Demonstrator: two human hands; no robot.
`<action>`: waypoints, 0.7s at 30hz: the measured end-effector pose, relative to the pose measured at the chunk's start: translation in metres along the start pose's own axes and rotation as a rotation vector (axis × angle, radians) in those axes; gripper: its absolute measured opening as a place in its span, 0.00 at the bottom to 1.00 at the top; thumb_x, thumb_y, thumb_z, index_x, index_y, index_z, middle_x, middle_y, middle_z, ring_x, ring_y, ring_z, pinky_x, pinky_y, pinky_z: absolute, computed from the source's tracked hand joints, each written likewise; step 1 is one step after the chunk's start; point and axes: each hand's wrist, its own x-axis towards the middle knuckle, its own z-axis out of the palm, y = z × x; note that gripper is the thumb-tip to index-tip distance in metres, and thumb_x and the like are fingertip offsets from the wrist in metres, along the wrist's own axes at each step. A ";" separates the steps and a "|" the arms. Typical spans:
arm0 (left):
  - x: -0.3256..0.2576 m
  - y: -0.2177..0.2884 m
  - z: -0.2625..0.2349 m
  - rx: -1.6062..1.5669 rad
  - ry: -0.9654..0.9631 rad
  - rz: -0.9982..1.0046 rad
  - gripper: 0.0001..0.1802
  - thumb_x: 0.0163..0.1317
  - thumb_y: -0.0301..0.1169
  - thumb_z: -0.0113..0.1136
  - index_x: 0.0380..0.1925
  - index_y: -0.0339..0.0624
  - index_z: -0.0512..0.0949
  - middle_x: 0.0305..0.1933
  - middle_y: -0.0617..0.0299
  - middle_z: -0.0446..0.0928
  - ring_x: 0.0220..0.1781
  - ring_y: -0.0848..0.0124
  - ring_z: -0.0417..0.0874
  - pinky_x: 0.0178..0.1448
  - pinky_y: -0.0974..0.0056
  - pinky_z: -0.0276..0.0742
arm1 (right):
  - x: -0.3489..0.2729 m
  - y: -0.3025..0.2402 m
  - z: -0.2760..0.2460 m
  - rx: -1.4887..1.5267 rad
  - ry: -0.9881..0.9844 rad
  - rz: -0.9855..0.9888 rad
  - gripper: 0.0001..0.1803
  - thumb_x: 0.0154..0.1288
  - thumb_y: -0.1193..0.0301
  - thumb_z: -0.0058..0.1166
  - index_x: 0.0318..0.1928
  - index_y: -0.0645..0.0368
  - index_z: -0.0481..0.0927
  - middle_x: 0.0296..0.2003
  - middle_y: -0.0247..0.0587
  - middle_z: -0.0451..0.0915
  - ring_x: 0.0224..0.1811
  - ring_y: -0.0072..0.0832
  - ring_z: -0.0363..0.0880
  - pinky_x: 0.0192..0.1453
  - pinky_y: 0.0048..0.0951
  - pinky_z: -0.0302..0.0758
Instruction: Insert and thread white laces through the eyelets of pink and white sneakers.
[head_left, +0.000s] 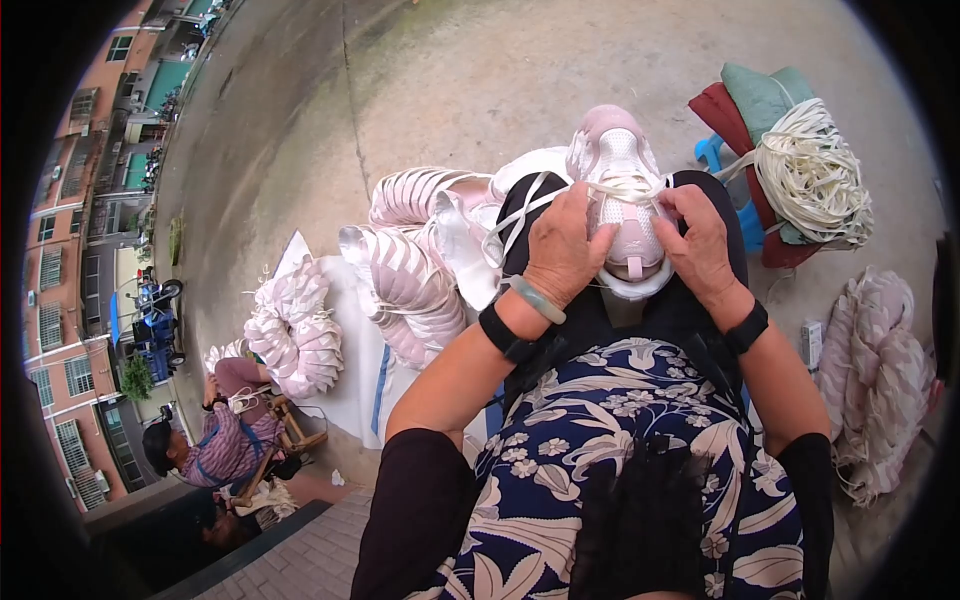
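Note:
A pale pink and white sneaker lies on my lap, toe pointing away from me. My left hand grips its left side and pinches a flat white lace that loops off to the left. My right hand holds the shoe's right side, fingers at the lace that runs across the eyelets. Both wrists carry black bands; the left one also has a green bangle.
Stacked rows of the same pink shoes lie left of my knees, more on a white sheet. A bundle of white laces sits on a cloth-draped blue stool at right. Another shoe pile lies right. A seated person works at lower left.

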 end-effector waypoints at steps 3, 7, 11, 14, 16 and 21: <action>-0.002 -0.003 0.001 0.009 -0.043 -0.073 0.17 0.50 0.33 0.62 0.38 0.35 0.74 0.28 0.52 0.74 0.25 0.59 0.76 0.32 0.59 0.73 | 0.007 -0.017 -0.003 -0.118 0.054 -0.095 0.14 0.46 0.72 0.59 0.37 0.59 0.77 0.30 0.41 0.73 0.36 0.37 0.74 0.42 0.36 0.67; -0.003 -0.006 0.002 0.000 -0.062 -0.119 0.11 0.52 0.30 0.58 0.32 0.34 0.72 0.27 0.48 0.74 0.28 0.53 0.77 0.33 0.56 0.72 | 0.015 -0.033 0.009 -0.274 0.018 -0.319 0.08 0.47 0.71 0.58 0.32 0.52 0.78 0.27 0.34 0.72 0.34 0.31 0.73 0.43 0.35 0.62; -0.003 -0.011 0.007 -0.057 -0.013 -0.099 0.08 0.54 0.28 0.54 0.31 0.34 0.72 0.27 0.47 0.74 0.30 0.50 0.76 0.35 0.54 0.71 | 0.026 -0.035 0.031 -0.343 -0.026 -0.367 0.02 0.50 0.70 0.56 0.25 0.51 0.77 0.24 0.31 0.71 0.32 0.31 0.73 0.40 0.36 0.61; -0.003 -0.012 0.006 -0.141 -0.019 -0.126 0.08 0.55 0.27 0.51 0.34 0.34 0.74 0.30 0.45 0.75 0.34 0.48 0.77 0.38 0.53 0.72 | 0.030 -0.033 0.041 -0.355 -0.039 -0.331 0.02 0.50 0.70 0.56 0.25 0.51 0.76 0.23 0.33 0.71 0.31 0.31 0.74 0.40 0.36 0.61; -0.004 -0.014 0.008 -0.156 0.046 -0.064 0.11 0.55 0.26 0.50 0.38 0.34 0.75 0.32 0.44 0.76 0.37 0.48 0.78 0.40 0.54 0.74 | 0.031 -0.032 0.046 -0.354 -0.035 -0.342 0.02 0.50 0.70 0.55 0.25 0.51 0.76 0.23 0.33 0.71 0.31 0.31 0.74 0.40 0.36 0.61; -0.001 -0.014 0.007 -0.137 -0.010 -0.102 0.13 0.55 0.26 0.50 0.40 0.34 0.75 0.34 0.43 0.77 0.38 0.48 0.79 0.42 0.54 0.74 | 0.036 -0.036 0.042 -0.417 -0.049 -0.369 0.01 0.49 0.72 0.54 0.24 0.51 0.76 0.23 0.33 0.72 0.31 0.31 0.74 0.41 0.36 0.61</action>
